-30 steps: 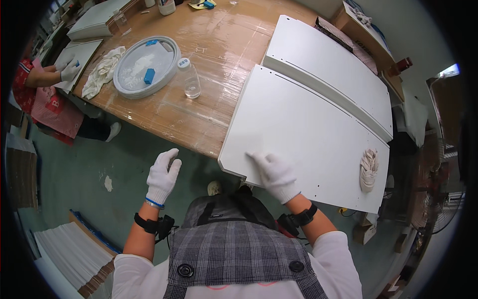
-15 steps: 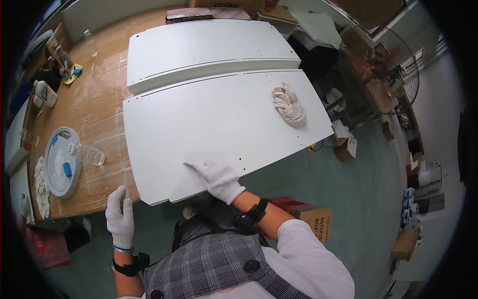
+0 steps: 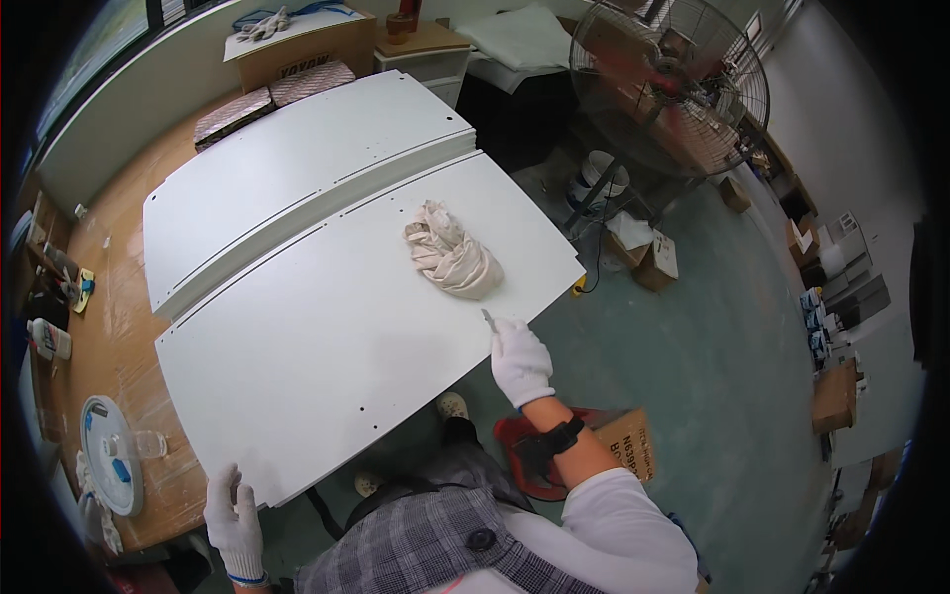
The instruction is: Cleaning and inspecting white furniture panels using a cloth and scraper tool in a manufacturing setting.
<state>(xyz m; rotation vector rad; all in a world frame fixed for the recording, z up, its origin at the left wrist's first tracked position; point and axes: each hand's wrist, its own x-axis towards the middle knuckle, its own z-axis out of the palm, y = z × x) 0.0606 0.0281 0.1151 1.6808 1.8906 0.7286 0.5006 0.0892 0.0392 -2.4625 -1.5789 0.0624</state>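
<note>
A large white panel (image 3: 327, 327) with small holes lies on the table in front of me. My right hand (image 3: 521, 364), in a white knit glove, is closed around a thin grey blade (image 3: 489, 320) at the panel's near right edge. The blade's handle, if any, is hidden in the fist. Just beyond it a crumpled cream cloth (image 3: 453, 252) rests on the panel. My left hand (image 3: 235, 522), also gloved, is beside the panel's near left corner, fingers raised and apart, holding nothing.
Behind it lies a second stack of white panels (image 3: 317, 178). A round white lid (image 3: 96, 465) with a clear bottle (image 3: 148, 445) and blue pieces sits on the brown table (image 3: 183, 495) at left. A large fan (image 3: 673, 84) stands far right; a cardboard box (image 3: 628, 443) is on the floor.
My right hand has moved rightward with the blade, from the panel's near left part to its right edge. My left hand has come nearer the panel's corner. The whole view has turned right.
</note>
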